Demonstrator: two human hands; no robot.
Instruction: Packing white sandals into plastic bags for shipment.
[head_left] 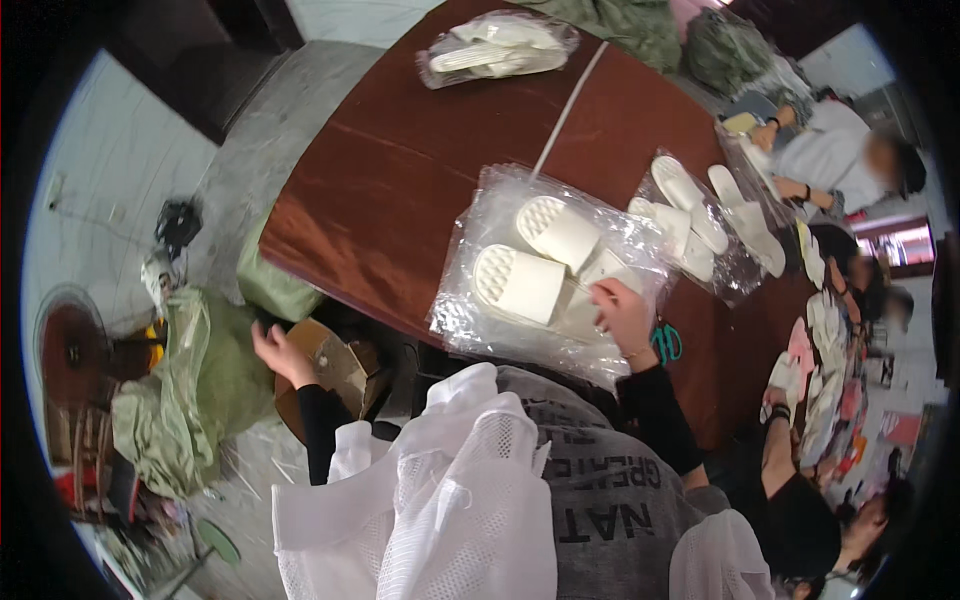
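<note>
Right hand [622,316], grip unclear, by white slippers [518,284]; left hand [280,355] loosely spread near box [336,358].

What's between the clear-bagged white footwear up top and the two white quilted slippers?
Brown table cover, a thin pale strip and crinkled clear plastic sheeting, in the head view.

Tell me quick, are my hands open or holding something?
Left hand: open, nothing seen in it, near the box.
Right hand: fingers bent, at the slippers; can't tell if it grips anything.
</note>
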